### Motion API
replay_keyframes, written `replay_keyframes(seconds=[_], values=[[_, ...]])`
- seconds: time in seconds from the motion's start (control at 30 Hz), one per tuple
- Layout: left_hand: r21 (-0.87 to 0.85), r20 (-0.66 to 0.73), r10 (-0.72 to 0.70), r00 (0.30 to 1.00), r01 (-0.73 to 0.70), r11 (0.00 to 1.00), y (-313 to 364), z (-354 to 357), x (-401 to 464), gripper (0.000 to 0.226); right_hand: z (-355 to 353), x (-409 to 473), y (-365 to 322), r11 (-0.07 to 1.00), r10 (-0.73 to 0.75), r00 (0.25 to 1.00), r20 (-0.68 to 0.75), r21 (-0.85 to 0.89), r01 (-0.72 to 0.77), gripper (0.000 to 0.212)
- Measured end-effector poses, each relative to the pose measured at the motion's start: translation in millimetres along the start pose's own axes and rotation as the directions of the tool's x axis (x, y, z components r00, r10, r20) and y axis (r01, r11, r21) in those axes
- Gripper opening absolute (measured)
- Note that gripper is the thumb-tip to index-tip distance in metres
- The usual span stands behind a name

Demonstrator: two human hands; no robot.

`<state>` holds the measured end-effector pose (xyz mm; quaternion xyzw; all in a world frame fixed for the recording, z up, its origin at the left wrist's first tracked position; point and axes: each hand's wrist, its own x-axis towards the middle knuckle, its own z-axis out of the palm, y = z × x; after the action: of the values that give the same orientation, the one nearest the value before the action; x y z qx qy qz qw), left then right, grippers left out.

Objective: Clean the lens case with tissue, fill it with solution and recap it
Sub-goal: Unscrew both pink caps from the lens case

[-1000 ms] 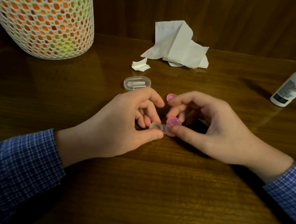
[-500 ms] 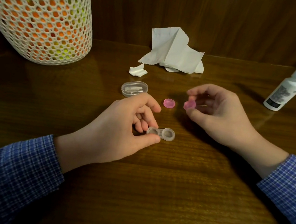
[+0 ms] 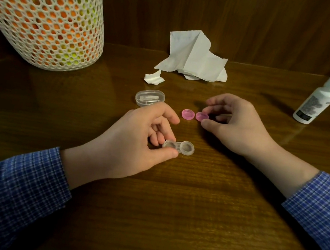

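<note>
The clear lens case (image 3: pixel 179 147) lies on the wooden table with both wells uncapped. My left hand (image 3: pixel 134 139) pinches its left well between thumb and fingers. One pink cap (image 3: pixel 188 114) rests on the table behind the case. A second pink cap (image 3: pixel 201 116) sits right beside it, held by the fingertips of my right hand (image 3: pixel 234 124) at table level. A crumpled white tissue (image 3: pixel 193 58) lies at the back, with a small torn piece (image 3: pixel 154 77) in front of it. The white solution bottle (image 3: pixel 319 98) stands at the far right, closed.
A white mesh basket (image 3: pixel 42 21) with orange and yellow contents stands at the back left. A small clear oval box (image 3: pixel 150 98) lies just behind my left hand. A dark wooden wall rises behind the table.
My right hand took the second pink cap off the case's right well, carried it back and lowered it beside the first cap. My left hand kept hold of the case.
</note>
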<state>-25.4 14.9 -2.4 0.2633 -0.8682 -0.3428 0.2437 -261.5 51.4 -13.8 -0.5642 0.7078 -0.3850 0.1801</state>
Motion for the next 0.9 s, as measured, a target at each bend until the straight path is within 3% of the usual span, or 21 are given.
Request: replay_keyframes(seconds=[0.1,0.2,0.23,0.3,0.4,0.9], values=[[0.005,-0.002,-0.003,1.0,0.003,1.0,0,0,0,0.051,-2,-5,-5,1.0,0.007,1.0,-0.03,0.002,-0.007,0.042],[-0.006,-0.002,-0.017,1.0,0.017,1.0,0,0,0,0.052,-6,-21,-15,0.988,-0.127,0.978,-0.164,0.063,0.139,0.041],[-0.008,-0.003,-0.023,1.0,0.022,1.0,-1,0,-1,0.052,-6,-28,-18,0.975,-0.182,0.974,-0.132,0.102,0.196,0.042],[-0.006,0.002,-0.026,1.0,0.026,1.0,-2,-1,0,0.054,-5,-42,-23,0.96,-0.266,0.962,0.064,0.109,0.258,0.053],[-0.008,0.002,-0.016,1.0,0.016,1.0,-2,-1,0,0.054,-4,-51,-27,0.963,-0.255,0.912,0.321,-0.002,0.27,0.073],[0.004,-0.056,0.021,0.998,-0.021,1.0,-2,-1,-1,0.059,-3,-50,-30,0.961,-0.271,0.926,0.262,0.132,0.244,0.062]])
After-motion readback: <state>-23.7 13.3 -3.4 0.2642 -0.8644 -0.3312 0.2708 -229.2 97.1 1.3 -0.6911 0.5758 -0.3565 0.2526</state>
